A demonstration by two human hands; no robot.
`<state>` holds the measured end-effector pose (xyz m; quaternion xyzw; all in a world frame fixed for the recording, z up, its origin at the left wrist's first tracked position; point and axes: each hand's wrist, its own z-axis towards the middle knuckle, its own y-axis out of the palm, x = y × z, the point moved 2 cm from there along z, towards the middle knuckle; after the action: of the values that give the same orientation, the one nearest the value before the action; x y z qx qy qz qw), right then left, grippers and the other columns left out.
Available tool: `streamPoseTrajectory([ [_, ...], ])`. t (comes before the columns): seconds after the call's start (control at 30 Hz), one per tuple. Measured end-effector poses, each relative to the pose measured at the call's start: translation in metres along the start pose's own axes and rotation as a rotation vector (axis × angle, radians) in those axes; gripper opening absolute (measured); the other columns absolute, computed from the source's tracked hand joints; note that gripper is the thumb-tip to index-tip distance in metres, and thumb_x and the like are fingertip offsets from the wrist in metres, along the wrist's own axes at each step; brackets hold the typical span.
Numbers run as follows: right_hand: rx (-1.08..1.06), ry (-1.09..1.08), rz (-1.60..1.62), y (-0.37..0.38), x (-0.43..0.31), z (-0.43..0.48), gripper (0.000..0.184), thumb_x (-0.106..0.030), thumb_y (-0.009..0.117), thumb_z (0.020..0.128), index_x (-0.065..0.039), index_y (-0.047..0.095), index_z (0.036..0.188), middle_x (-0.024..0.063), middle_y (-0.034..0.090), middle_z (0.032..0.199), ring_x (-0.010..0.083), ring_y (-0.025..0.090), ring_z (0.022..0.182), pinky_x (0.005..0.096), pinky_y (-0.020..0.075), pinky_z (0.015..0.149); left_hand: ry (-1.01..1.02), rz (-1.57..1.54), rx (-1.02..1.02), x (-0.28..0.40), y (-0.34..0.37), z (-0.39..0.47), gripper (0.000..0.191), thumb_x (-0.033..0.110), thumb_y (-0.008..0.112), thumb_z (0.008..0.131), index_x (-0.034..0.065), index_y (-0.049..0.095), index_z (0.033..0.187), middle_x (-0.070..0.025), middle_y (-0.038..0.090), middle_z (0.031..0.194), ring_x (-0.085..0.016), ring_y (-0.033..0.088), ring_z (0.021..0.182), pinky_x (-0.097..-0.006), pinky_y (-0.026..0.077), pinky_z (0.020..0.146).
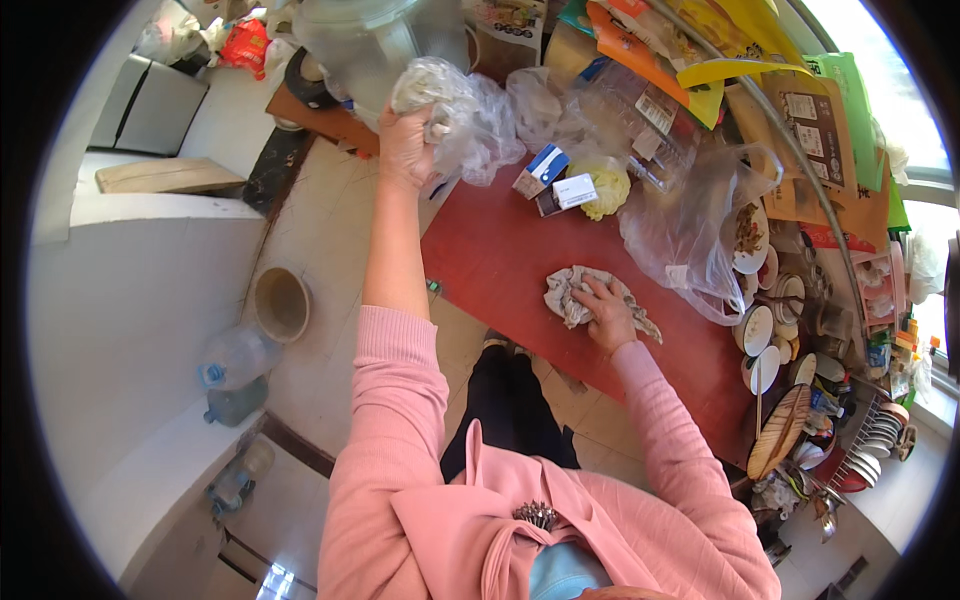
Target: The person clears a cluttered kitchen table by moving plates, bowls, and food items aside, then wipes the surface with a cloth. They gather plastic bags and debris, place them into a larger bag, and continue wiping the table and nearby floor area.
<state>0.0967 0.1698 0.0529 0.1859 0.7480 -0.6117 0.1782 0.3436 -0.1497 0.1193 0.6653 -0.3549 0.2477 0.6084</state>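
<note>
Raised over the table's far left corner, my left hand (pixel 407 146) grips a bunched clear plastic bag (pixel 487 127). What is inside the bag cannot be made out. Below and to the right, my right hand (pixel 609 311) presses a crumpled pale grey cloth (pixel 566 296) onto the red tabletop (pixel 495 240). Beyond the cloth lie a blue and white small box (pixel 551 161), a white small box (pixel 575 192) and a pale green cabbage (pixel 606 189). A clear plastic bag (pixel 682 232) spreads over the table to the right of them.
Bowls and plates (pixel 753 330) of food crowd the right side, near a wooden leaf-shaped tray (pixel 780 433) and a dish rack (pixel 862 442). Food packets (pixel 810 142) hang behind a curved pipe (pixel 795 150). A bucket (pixel 283 304) and a large plastic bottle (pixel 238 356) stand on the floor at left.
</note>
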Motion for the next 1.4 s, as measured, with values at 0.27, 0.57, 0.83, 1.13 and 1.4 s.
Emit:
streamPoseTrajectory([
  [0.27,-0.186,0.077,-0.104,-0.02,-0.02,0.002,0.066,0.0,0.066,0.071,-0.024,0.055,0.131,0.0043,0.039,0.147,0.039,0.038,0.13,0.0532,0.0389,0.104,0.155,0.073,-0.105,0.049,-0.023,-0.062,0.027,0.012,0.058,0.092,-0.0017,0.059,0.115,-0.0099,0.065,0.106,-0.021,0.064,0.096,-0.0337,0.054,0.08],
  [0.57,-0.178,0.218,-0.183,-0.066,-0.055,-0.01,0.098,-0.025,0.083,0.063,-0.024,0.033,0.148,0.0089,0.023,0.157,0.0377,0.019,0.144,0.0593,0.0188,0.11,0.094,0.383,-0.282,0.027,-0.017,-0.054,0.034,0.015,0.06,0.092,-0.003,0.058,0.121,-0.0111,0.064,0.109,-0.021,0.063,0.093,-0.0354,0.053,0.079],
  [0.83,-0.063,0.611,-0.218,-0.039,-0.077,0.005,0.091,-0.028,0.077,0.073,-0.024,0.028,0.15,0.0081,0.029,0.154,0.0361,0.025,0.142,0.0578,0.023,0.11,-0.673,-0.595,-0.227,0.025,-0.018,-0.028,0.03,0.011,0.06,0.091,-0.0025,0.057,0.117,-0.0146,0.064,0.111,-0.027,0.064,0.101,-0.0396,0.054,0.087],
  [1.13,0.528,0.518,1.581,-0.086,-0.189,0.105,0.049,-0.019,0.067,0.09,-0.004,0.049,0.133,0.011,0.059,0.122,0.0166,0.057,0.11,0.0312,0.0459,0.088,-0.971,-0.532,-0.27,0.009,-0.011,-0.036,0.037,0.004,0.059,0.087,0.0011,0.054,0.123,-0.0147,0.062,0.114,-0.027,0.063,0.105,-0.0411,0.054,0.09],
  [1.4,0.949,0.87,1.513,-0.093,-0.162,0.061,0.009,-0.011,0.064,0.091,-0.004,0.061,0.098,-0.0004,0.058,0.073,0.0052,0.05,0.054,0.0185,0.0375,0.046,-0.687,0.02,-0.375,-0.026,-0.011,0.043,0.05,-0.005,0.057,0.083,0.0021,0.047,0.131,-0.014,0.059,0.12,-0.027,0.061,0.107,-0.0397,0.055,0.085],
])
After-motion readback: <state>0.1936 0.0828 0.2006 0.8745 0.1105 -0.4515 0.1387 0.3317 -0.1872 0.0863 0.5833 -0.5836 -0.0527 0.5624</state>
